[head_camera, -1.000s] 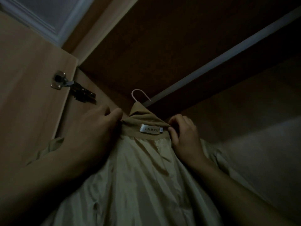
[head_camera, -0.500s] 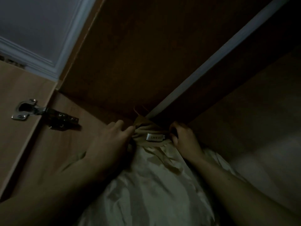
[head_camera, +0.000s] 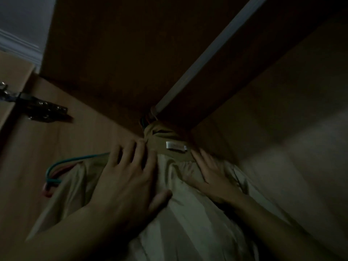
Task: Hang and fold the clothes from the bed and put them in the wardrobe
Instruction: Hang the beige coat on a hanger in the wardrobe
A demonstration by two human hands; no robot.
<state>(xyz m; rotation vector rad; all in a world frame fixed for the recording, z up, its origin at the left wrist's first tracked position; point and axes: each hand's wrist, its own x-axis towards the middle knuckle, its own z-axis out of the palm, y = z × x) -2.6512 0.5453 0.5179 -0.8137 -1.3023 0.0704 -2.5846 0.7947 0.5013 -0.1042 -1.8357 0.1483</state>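
A: What is going unseen here?

B: The hanger's hook (head_camera: 153,113) is showing only a sliver at the rail (head_camera: 205,59); the coat (head_camera: 188,213) is hiding the hanger's body. The label (head_camera: 176,147) is blurring past reading.

A: And at the edges?

B: The hinge (head_camera: 40,110) is running off the left edge, both forearms off the bottom, and the spare hangers (head_camera: 62,166) are disappearing behind cloth.
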